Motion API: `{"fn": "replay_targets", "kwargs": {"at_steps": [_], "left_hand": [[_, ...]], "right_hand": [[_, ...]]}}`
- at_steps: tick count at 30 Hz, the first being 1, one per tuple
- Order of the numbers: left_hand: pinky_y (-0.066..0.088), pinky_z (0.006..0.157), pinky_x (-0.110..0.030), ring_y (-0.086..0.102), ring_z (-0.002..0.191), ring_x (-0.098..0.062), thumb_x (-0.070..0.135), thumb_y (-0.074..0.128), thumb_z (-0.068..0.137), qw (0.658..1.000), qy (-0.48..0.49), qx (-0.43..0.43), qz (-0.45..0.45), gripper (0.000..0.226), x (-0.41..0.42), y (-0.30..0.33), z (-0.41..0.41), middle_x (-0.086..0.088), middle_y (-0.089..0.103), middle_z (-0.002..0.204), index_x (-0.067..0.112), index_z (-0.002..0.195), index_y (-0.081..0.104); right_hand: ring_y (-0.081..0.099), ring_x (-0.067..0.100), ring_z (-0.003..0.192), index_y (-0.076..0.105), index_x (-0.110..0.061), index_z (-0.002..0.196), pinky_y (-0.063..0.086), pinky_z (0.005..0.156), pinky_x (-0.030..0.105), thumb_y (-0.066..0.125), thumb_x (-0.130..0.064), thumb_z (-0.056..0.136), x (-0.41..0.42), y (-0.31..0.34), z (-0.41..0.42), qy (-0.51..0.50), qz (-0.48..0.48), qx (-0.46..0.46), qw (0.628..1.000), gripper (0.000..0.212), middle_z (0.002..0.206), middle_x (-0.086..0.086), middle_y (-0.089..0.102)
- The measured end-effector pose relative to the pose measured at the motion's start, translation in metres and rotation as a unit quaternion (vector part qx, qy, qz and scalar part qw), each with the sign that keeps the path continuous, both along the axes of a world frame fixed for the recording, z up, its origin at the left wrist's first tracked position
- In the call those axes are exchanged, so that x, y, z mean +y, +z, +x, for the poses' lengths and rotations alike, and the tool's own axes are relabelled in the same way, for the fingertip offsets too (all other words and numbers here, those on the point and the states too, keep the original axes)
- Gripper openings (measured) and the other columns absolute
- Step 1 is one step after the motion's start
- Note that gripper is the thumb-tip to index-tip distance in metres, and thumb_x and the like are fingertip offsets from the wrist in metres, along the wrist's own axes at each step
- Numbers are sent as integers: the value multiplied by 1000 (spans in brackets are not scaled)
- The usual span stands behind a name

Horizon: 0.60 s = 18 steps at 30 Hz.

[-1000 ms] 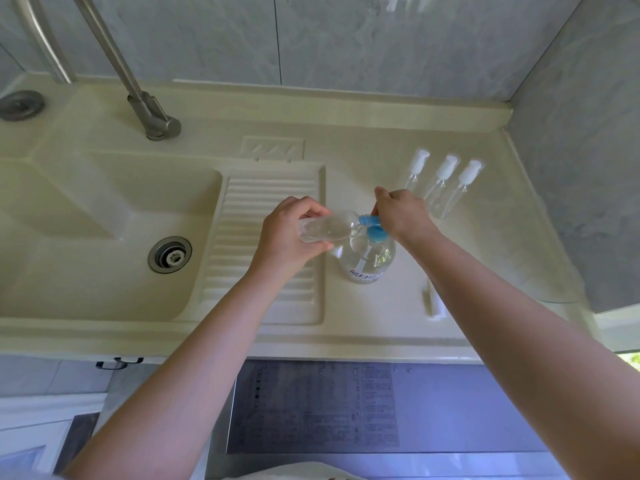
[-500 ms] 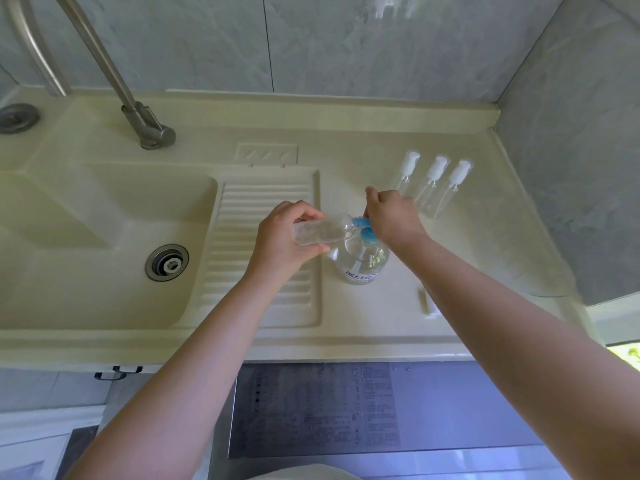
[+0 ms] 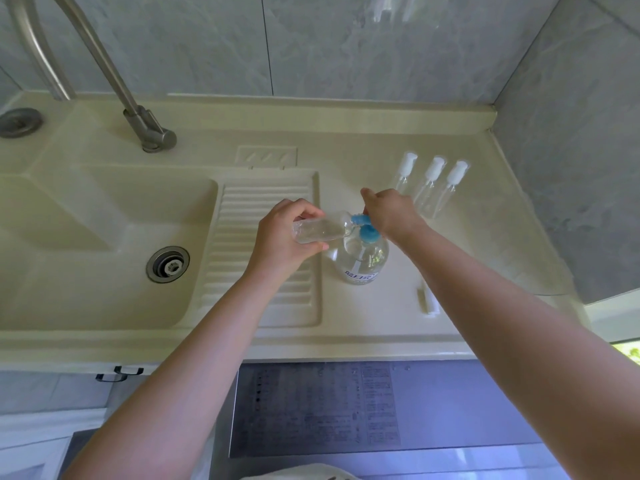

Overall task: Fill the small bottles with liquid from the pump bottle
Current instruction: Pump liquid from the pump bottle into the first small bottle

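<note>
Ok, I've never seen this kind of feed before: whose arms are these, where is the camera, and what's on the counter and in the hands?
There is no machine here: a person works with bare hands, filmed by a wide-angle camera on their head, looking down. The left hand holds a small clear bottle tilted on its side, its mouth at the blue nozzle of the pump bottle, which stands on the cream counter. The right hand rests on the pump head. Behind it stand three more small bottles with white caps. A sink and tap lie to the left. A small white object lies near the right arm; I cannot tell what it is.
</note>
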State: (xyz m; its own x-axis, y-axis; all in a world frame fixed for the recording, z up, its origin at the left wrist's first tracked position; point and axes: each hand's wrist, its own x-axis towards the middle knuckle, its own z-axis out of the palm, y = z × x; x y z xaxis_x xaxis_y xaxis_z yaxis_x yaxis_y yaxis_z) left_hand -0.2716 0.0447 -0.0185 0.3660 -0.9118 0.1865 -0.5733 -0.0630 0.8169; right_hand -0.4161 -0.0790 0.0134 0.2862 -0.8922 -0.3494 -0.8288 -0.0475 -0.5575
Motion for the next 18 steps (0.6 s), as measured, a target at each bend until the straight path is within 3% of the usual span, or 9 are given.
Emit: {"fn": "replay_targets", "kwargs": {"at_steps": [4,6,8,10,13,16,18], "left_hand": [[37,79,-3,59,90,-2,10,90,56,1000,1,-9,8,46,1,-1,0,7,63,96,21,95,69],[37,79,-2,59,90,3,9,90,56,1000,-2,-6,4,46,1,0,-1,7,63,97,21,95,68],[37,81,-2,59,92,4,8,90,57,1000,-5,-3,1,46,0,0,-1,5,64,97,20,96,68],[38,81,-3,60,93,2,8,90,57,1000,-4,0,-2,46,0,1,0,6,64,97,20,96,68],[40,83,-5,61,94,-3,9,90,57,1000,-4,-1,-1,46,0,1,1,6,63,98,20,96,69],[39,82,-5,60,93,0,9,90,57,1000,-2,1,-3,46,0,1,0,7,63,98,21,96,69],[39,83,-5,60,92,2,8,90,57,1000,-2,2,-7,46,0,1,0,6,63,98,19,96,69]], "right_hand": [[61,38,90,48,-1,118,50,75,36,45,-4,95,7,-5,1,-15,-49,-3,999,24,111,18,64],[62,39,95,53,0,118,49,77,37,44,-17,100,5,-6,-2,-2,-52,-2,999,27,111,20,65],[62,39,100,63,2,112,48,84,39,34,-39,104,3,-3,-3,-28,-11,-36,999,51,109,23,66],[64,36,90,68,-2,102,46,80,36,30,-46,102,-3,0,-3,-43,22,-50,998,58,102,21,68],[62,26,62,66,-10,81,46,71,31,32,-46,97,-5,9,-5,-29,56,-35,997,52,81,14,69],[60,25,59,65,-6,84,45,63,28,34,-42,97,-9,6,-5,-17,49,-27,998,49,75,13,67],[56,28,68,57,-3,92,43,63,30,35,-31,99,-8,-2,-3,21,0,13,1000,36,89,16,67]]}}
